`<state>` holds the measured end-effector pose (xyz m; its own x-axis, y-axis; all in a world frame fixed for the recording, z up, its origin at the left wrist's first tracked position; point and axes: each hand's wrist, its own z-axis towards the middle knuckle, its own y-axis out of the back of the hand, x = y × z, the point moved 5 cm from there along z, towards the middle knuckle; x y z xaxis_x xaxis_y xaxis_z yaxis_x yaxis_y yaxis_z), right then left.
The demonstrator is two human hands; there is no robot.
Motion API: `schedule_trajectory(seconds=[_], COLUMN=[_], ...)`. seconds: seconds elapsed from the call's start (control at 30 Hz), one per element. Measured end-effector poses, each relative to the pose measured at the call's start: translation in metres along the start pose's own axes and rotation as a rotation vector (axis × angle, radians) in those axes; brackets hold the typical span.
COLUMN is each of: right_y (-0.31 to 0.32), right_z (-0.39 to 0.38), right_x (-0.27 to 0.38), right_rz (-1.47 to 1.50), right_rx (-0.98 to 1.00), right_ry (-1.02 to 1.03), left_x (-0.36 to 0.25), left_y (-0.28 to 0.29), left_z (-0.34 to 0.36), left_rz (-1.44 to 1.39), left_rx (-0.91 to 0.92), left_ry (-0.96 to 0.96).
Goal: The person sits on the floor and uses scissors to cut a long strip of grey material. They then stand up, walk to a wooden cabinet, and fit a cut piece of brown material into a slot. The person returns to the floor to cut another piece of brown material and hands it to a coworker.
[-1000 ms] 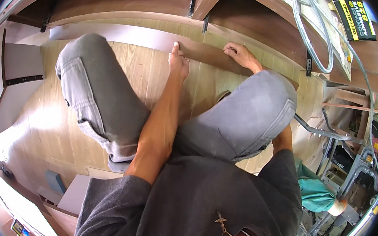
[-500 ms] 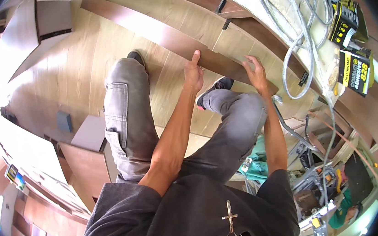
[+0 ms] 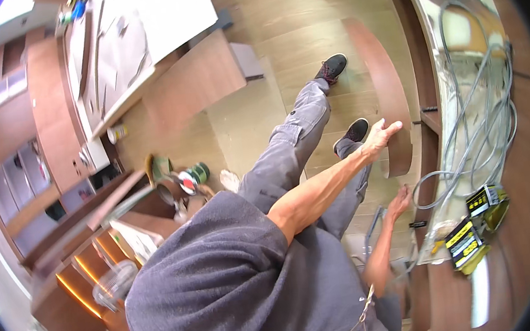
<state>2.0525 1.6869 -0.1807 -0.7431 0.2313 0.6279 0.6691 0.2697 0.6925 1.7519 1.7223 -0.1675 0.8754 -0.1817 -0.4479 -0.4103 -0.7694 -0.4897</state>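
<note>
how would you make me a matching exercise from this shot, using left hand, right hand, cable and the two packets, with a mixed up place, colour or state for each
Column one
1. left hand
2. right hand
3. cable
4. two packets

Column two
A. black and yellow
B. apart from the long brown board, just below its lower end in the picture
C. grey, lying in loops
D. on the long brown board, thumb across it

Right pairs
1-D, 2-B, 3-C, 4-A
</note>
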Motion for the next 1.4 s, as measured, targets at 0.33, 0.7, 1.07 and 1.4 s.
schedule_trajectory(seconds=[0.33,0.7,1.07,1.4], right_y=[0.06,-0.017,-0.282,-0.467], right_z=[-0.037,-0.087,-0.377,-0.455], right_x=[-0.027,0.158,0.407,0.4], right_rz=[0.042,-0.154,-0.576,-0.735], right_rx=[0.506,0.828,1.504,1.652], right_ry=[-0.332,-0.225,0.558,0.913], left_x=[-0.186,-0.435,-0.624,-0.737], left_y=[-0.078,0.024,0.332,0.53], left_z=[-0.241,-0.523,-0.785,-0.959], left_rz=[0.101,-0.22,-0.059,0.067], left_rx=[0.026,0.314,-0.134,-0.303], left_ry=[-0.28,-0.982,-1.436,-1.644])
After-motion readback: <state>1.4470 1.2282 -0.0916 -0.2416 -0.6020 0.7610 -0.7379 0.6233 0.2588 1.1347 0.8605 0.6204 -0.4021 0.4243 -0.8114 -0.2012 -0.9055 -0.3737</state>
